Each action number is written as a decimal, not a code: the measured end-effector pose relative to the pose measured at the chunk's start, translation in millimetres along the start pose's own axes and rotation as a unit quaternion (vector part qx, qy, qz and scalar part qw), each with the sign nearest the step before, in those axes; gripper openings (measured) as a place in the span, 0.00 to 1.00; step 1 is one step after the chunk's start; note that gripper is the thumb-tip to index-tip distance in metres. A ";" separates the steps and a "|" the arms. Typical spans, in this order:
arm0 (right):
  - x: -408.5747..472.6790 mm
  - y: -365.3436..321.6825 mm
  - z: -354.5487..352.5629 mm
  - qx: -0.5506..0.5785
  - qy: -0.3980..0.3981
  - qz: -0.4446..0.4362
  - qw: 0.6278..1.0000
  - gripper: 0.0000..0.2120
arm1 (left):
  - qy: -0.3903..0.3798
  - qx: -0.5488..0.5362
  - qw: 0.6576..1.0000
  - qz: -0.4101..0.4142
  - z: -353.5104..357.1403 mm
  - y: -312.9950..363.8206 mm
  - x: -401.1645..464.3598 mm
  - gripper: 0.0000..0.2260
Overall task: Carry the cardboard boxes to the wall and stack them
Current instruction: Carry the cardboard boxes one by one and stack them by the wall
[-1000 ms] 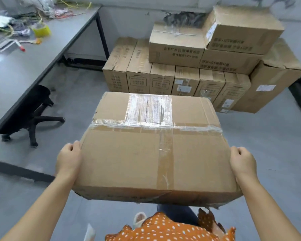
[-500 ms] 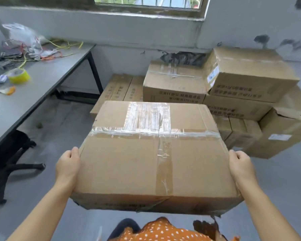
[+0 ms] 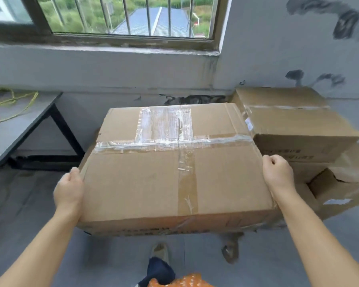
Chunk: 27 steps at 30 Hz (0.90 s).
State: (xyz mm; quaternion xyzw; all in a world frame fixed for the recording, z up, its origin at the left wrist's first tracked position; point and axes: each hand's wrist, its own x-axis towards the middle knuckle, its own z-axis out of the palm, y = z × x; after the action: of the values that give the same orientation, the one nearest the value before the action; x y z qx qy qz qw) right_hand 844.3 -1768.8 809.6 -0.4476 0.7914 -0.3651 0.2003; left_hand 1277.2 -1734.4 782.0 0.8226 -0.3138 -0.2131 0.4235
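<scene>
Two hands carry one taped cardboard box [image 3: 174, 168] at chest level, above the grey floor [image 3: 25, 208]. Near edge: orange dotted clothing [image 3: 180, 281] and a shoe [image 3: 160, 250] show below the box.

Left hand [image 3: 67, 190]: palm flat against the box's left side, thumb over the top edge; fingers go down the side out of view, so I cannot tell their spread. Right hand [image 3: 278, 172]: clamped on the right top edge, fingers [image 3: 275, 160] curled and pressed together over the corner line. Grip is by side pressure, judged, not from under.

Box top: clear tape cross [image 3: 166, 129], brown tape strip toward the near edge. Top appears slightly tilted.

Beyond, right: stacked boxes [image 3: 294, 121] against the wall [image 3: 278, 59], upper one just beside the carried box's far right corner; whether they touch cannot be told. Lower right, a torn box [image 3: 340, 189] with a dented flap. Left: desk [image 3: 13, 129] with yellow cord [image 3: 15, 98]. Far: barred window [image 3: 120, 15].

Step in hand, judged: final approach and set-down beside or onto the stack.

Notes for doing it well:
- Keep the box level; squeeze evenly from both sides.
- Land the far edge first, then slide in flush to the neighbour.
- Draw fingers out from the right side before closing the gap, pinch risk there.
- Avoid loading the torn box; it looks weak.
- Watch feet; the load hides the floor ahead.
</scene>
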 end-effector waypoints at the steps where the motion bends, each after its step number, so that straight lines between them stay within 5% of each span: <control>1: 21.9 -12.7 8.6 -0.005 -0.002 0.001 1.000 0.17 | -0.001 0.003 1.000 0.011 12.5 17.1 23.1 0.17; 12: 256.6 -71.1 69.1 -0.119 -0.066 0.001 0.991 0.16 | -0.033 0.046 0.997 0.046 169.2 153.1 173.2 0.19; 21: 342.3 -37.4 113.1 -0.216 -0.161 0.012 0.963 0.18 | -0.004 0.063 0.998 0.014 267.0 154.3 199.0 0.17; 27: 349.2 -18.0 130.5 -0.211 -0.150 0.024 0.966 0.08 | 0.001 0.084 0.996 0.005 284.8 143.3 200.5 0.18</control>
State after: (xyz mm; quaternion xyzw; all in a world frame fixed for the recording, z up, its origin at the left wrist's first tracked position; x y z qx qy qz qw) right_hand 757.2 -2125.2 741.4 -0.5105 0.8216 -0.1135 0.2267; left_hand 1196.3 -2098.2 727.3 0.8540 -0.3341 -0.1833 0.3542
